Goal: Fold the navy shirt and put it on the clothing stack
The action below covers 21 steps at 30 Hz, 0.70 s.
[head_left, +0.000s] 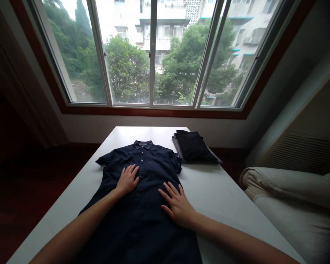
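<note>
While the shirt [143, 205] runs off-frame below, left hand [127, 180] and right hand [178, 207] lie flat, open, gripping nothing.

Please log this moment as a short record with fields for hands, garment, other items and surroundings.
Left hand: flat, fingers spread, on the shirt's chest
Right hand: flat, fingers spread, on the shirt's front, nearer the camera
Garment: navy short-sleeved shirt, spread front up, collar toward the window
Surface: white table
Other items: folded dark clothes at the table's far right, apart from the shirt
Surroundings: window; pale sofa at right
</note>
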### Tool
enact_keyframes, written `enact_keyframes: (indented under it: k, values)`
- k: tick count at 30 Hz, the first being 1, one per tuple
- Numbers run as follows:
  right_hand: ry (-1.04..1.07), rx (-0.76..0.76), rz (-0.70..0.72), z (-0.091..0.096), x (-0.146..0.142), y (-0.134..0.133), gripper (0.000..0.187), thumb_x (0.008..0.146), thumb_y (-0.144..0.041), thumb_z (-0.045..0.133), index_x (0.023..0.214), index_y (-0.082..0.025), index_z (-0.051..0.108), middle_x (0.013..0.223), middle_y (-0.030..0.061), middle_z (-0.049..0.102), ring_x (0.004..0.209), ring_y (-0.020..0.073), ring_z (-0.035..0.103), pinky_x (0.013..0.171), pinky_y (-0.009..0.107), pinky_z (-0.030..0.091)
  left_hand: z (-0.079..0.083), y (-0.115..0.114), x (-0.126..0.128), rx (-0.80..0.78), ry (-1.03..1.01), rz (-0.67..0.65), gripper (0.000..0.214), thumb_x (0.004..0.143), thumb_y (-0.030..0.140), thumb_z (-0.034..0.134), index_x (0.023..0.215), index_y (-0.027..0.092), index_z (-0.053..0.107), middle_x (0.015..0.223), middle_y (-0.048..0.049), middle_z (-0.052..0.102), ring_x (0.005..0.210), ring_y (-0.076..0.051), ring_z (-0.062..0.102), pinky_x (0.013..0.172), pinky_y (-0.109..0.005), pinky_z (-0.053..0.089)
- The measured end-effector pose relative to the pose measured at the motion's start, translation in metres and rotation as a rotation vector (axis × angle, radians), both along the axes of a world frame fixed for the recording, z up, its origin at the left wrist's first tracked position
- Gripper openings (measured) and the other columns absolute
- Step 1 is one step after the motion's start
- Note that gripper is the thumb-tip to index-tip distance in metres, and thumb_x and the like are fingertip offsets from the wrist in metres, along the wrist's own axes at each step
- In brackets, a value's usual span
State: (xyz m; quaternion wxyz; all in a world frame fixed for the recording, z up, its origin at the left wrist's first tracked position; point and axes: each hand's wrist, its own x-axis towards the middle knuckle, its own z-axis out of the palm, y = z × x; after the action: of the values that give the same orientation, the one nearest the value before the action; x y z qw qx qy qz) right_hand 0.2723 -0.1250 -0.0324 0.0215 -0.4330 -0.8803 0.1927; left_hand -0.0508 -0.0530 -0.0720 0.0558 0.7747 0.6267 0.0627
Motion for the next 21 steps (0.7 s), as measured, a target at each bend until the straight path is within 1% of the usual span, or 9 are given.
enact_keyframes:
  k: [4, 7, 11, 13, 14, 15, 17, 19, 21]
  values:
    - [-0.002, 0.006, -0.003, 0.001, 0.018, -0.008, 0.066, 0.103, -0.064, 0.036, 0.162, -0.035, 0.028, 0.17, 0.0084, 0.016, 0.157, 0.0351, 0.011, 0.122, 0.067, 0.004, 0.011, -0.02, 0.01, 0.031, -0.042, -0.058, 0.06, 0.099, 0.033, 0.048, 0.157, 0.022, 0.041, 0.163, -0.0109, 0.038, 0.152, -0.03, 0.029, 0.125, -0.055, 0.02]
    - [-0.009, 0.019, 0.001, 0.002, 0.024, -0.017, 0.066, 0.103, -0.063, 0.037, 0.162, -0.035, 0.028, 0.17, 0.0082, 0.016, 0.157, 0.0353, 0.012, 0.122, 0.067, 0.005, 0.018, -0.04, 0.021, 0.041, -0.057, -0.127, 0.06, 0.097, 0.023, 0.046, 0.156, 0.025, 0.043, 0.164, -0.008, 0.036, 0.154, -0.027, 0.026, 0.127, -0.054, 0.016]
    - [-0.018, 0.019, 0.003, 0.005, 0.024, -0.028, 0.065, 0.103, -0.062, 0.038, 0.162, -0.035, 0.03, 0.17, 0.0082, 0.019, 0.156, 0.0356, 0.015, 0.122, 0.065, 0.011, 0.024, -0.073, 0.034, -0.057, -0.063, -0.21, 0.069, 0.09, 0.012, 0.045, 0.157, 0.029, 0.041, 0.168, -0.004, 0.029, 0.155, -0.025, 0.023, 0.127, -0.053, 0.017]
    - [-0.011, 0.016, 0.008, 0.008, 0.024, -0.027, 0.065, 0.102, -0.061, 0.043, 0.16, -0.035, 0.035, 0.169, 0.0075, 0.024, 0.155, 0.0362, 0.02, 0.122, 0.063, 0.016, 0.028, -0.085, 0.036, -0.109, -0.074, -0.236, 0.074, 0.087, 0.01, 0.045, 0.159, 0.03, 0.037, 0.169, -0.0023, 0.025, 0.156, -0.025, 0.021, 0.127, -0.053, 0.017]
    - [-0.001, 0.014, 0.009, 0.01, 0.025, -0.023, 0.063, 0.1, -0.06, 0.047, 0.158, -0.035, 0.04, 0.167, 0.007, 0.028, 0.153, 0.0362, 0.024, 0.122, 0.061, 0.02, 0.031, -0.089, 0.035, -0.131, -0.083, -0.25, 0.076, 0.087, 0.01, 0.045, 0.159, 0.031, 0.037, 0.169, -0.0014, 0.024, 0.156, -0.025, 0.021, 0.127, -0.053, 0.017]
    - [0.016, 0.009, 0.005, 0.013, 0.025, -0.018, 0.059, 0.099, -0.058, 0.05, 0.154, -0.035, 0.047, 0.164, 0.0066, 0.035, 0.151, 0.0356, 0.03, 0.121, 0.058, 0.025, 0.034, -0.089, 0.033, -0.153, -0.096, -0.267, 0.075, 0.086, 0.01, 0.045, 0.158, 0.031, 0.039, 0.169, -0.0008, 0.025, 0.156, -0.025, 0.022, 0.127, -0.053, 0.017]
    - [0.071, -0.008, -0.031, 0.017, 0.027, 0.0, 0.046, 0.1, -0.051, 0.052, 0.141, -0.033, 0.062, 0.151, 0.0065, 0.053, 0.139, 0.032, 0.047, 0.116, 0.05, 0.037, 0.042, -0.083, 0.027, -0.183, -0.137, -0.288, 0.072, 0.086, 0.01, 0.045, 0.155, 0.03, 0.046, 0.166, -0.0006, 0.034, 0.152, -0.026, 0.03, 0.128, -0.05, 0.02]
    - [0.14, -0.008, -0.097, 0.019, 0.026, 0.023, 0.037, 0.102, -0.044, 0.048, 0.127, -0.031, 0.071, 0.134, 0.0065, 0.065, 0.122, 0.0272, 0.06, 0.106, 0.042, 0.046, 0.049, -0.065, 0.018, -0.166, -0.191, -0.254, 0.064, 0.086, 0.011, 0.044, 0.148, 0.027, 0.055, 0.158, -0.0021, 0.047, 0.146, -0.025, 0.04, 0.126, -0.044, 0.027]
    - [0.201, 0.031, -0.143, 0.016, 0.022, 0.05, 0.035, 0.103, -0.041, 0.045, 0.121, -0.029, 0.072, 0.124, 0.0065, 0.069, 0.114, 0.0252, 0.063, 0.102, 0.039, 0.048, 0.051, -0.04, 0.01, -0.094, -0.235, -0.179, 0.055, 0.09, 0.015, 0.043, 0.141, 0.024, 0.061, 0.149, -0.0041, 0.056, 0.14, -0.025, 0.046, 0.123, -0.041, 0.033]
